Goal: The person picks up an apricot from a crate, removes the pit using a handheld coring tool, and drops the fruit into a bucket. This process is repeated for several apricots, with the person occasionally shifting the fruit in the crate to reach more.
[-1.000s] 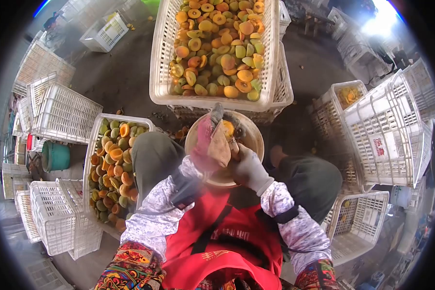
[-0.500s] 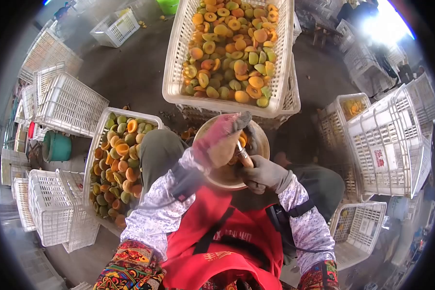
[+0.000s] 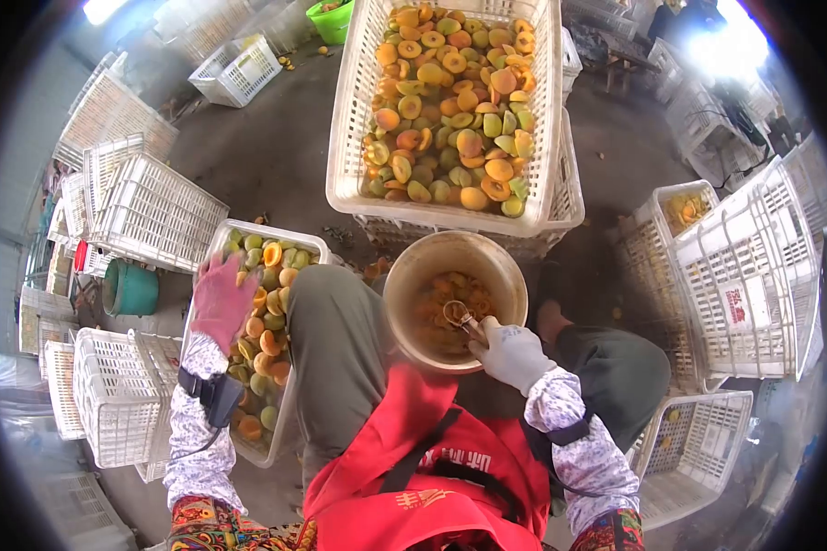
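My left hand (image 3: 225,301), in a pink glove, reaches over the left side of a white crate (image 3: 287,232) of green and orange apricots (image 3: 269,342). Its fingers are apart, and no fruit shows in them. In a pale grey glove, my right hand (image 3: 515,354) grips the wooden handle of a pitting tool (image 3: 456,313) with a metal ring at its tip. That ring is over a round cream tub (image 3: 402,292) between my knees. Wet orange-brown scraps or pits (image 3: 469,292) lie at the bottom of the tub.
Ahead, a large white crate (image 3: 338,174) full of halved apricots rests on another crate. Stacked white crates stand at left (image 3: 161,207) and right (image 3: 744,275). A teal bucket (image 3: 130,288) stands at far left, and a green basin (image 3: 333,23) sits at the back.
My left hand has moved from above the tub leftward to the fruit crate. The orange fruit at the tool is gone, and the tool's ring is now bare above the tub.
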A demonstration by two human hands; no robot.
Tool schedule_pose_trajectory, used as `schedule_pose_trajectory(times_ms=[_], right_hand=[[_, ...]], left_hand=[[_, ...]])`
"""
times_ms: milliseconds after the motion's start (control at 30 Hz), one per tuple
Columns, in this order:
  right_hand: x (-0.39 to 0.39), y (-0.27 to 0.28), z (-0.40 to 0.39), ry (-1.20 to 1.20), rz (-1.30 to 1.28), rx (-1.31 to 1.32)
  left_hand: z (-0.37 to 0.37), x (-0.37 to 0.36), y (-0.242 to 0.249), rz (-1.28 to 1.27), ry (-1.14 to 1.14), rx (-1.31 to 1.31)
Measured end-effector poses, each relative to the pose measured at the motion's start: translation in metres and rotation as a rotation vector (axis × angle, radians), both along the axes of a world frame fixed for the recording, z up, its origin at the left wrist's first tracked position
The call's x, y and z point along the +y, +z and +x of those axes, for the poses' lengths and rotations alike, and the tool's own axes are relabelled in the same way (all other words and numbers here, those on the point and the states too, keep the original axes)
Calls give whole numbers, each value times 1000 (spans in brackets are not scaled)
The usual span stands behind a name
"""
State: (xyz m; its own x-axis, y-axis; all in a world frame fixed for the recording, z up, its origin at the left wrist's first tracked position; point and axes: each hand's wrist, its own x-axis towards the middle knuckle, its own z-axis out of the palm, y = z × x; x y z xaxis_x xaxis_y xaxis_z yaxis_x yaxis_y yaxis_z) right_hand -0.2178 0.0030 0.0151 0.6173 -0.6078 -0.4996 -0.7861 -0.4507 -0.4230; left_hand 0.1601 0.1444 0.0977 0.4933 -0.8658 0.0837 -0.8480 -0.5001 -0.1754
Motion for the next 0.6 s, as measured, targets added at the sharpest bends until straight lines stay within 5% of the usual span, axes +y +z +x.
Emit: schedule_pose_trajectory(times_ms=[100, 200, 233, 267, 333, 400, 567, 600], right_hand=[[-4, 8, 1, -52, -78, -161], [-10, -2, -3, -83, -221, -356], [-11, -2, -4, -101, -244, -409], [-12, 0, -5, -117, -266, -462], [-11, 10, -6, -125, -299, -502], [-12, 11, -10, -126, -288, -536], [-19, 18, -9, -215, -190, -609], [-21, 20, -6, -226, -228, -658]], left_hand=[[-23, -64, 14, -246, -299, 194], [-44, -159, -1, -205, -585, 213], [-44, -190, -6, 125, -905, -319], [-58, -215, -17, 53, -612, 159], [-48, -259, -66, 47, -785, 29], [-51, -272, -79, 270, -654, -9], [-44, -266, -82, 204, -726, -6], [-45, -259, -73, 39, -583, 426]])
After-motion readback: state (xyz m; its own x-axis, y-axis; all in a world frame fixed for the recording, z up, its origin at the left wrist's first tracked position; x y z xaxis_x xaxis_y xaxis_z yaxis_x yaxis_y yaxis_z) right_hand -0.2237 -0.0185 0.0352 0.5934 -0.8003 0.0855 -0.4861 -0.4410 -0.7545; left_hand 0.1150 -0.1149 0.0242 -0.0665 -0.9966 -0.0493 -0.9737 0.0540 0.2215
